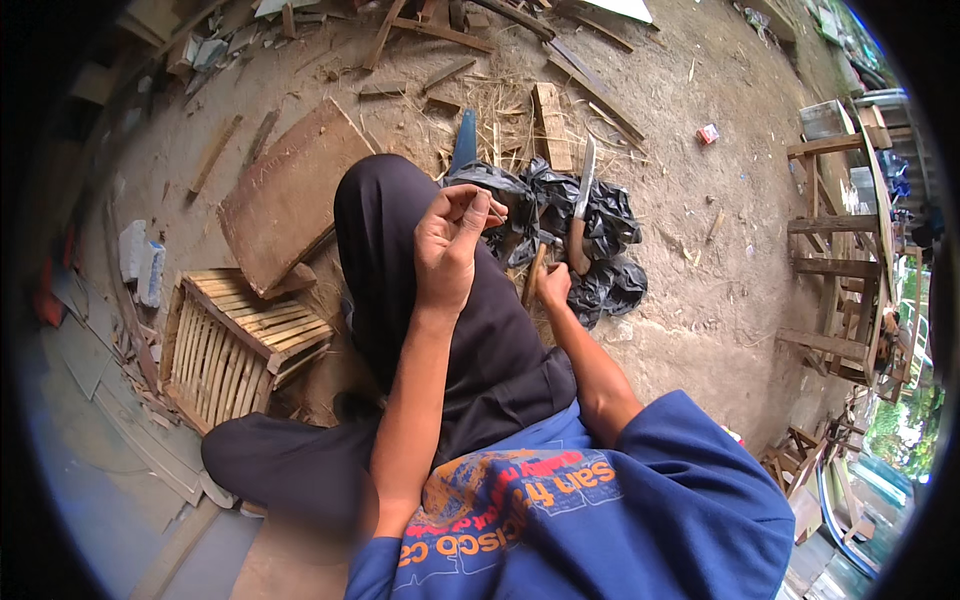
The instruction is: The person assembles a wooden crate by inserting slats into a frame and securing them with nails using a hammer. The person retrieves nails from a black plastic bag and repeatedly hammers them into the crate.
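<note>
The left hand (450, 245) is raised over the dark-trousered leg (395, 235), thumb and fingers pinched around a thin thing (497, 211) too small to make out. The right hand (553, 285), lower down, is closed round a wooden handle (535, 275) in front of a crumpled black plastic bag (605, 215). A big knife (581, 212) lies on that plastic, its grip just beside the right hand and in its way. Beyond are a blue saw blade (465, 142) and a wood block (552, 127) among straw. The bent leg stands between the left hand and a brown board (290, 190), with a slatted crate (225, 350) near the board. Wooden frames (835, 265) stand well apart at the right
</note>
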`<state>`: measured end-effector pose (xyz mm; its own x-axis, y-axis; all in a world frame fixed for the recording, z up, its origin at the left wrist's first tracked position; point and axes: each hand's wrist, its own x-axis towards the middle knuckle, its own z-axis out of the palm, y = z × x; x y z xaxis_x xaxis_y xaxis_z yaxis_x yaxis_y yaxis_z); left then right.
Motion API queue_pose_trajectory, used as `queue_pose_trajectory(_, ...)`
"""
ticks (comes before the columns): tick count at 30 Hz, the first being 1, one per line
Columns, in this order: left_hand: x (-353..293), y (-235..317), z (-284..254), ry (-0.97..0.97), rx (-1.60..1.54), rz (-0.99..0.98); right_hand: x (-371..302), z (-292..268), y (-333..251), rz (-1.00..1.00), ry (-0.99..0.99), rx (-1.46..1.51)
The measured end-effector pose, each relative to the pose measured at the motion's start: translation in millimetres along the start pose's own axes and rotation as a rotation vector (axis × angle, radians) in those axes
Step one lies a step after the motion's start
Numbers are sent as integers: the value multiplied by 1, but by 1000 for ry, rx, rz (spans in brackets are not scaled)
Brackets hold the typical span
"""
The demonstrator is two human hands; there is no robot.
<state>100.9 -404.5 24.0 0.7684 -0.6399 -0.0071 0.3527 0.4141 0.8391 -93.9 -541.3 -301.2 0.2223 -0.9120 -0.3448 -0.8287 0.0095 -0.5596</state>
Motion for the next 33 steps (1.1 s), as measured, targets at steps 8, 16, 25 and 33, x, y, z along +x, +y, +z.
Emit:
queue_pose_trajectory(8, -16, 10, -10, -13, -103, 77, -26, -5, -23, 24, -325, -331)
queue_pose_trajectory(16, -36, 64, -43, 234, -108, 277, -30, -34, -61, -205, 125, 154)
queue_pose_trajectory(25, -129, 215, -145, 855, 99, 603, -45, -141, -323, -635, 45, 595)
queue_pose_trajectory(33, -270, 247, -225, 1163, 826, 410, -192, -9, -427, -520, -967, 866)
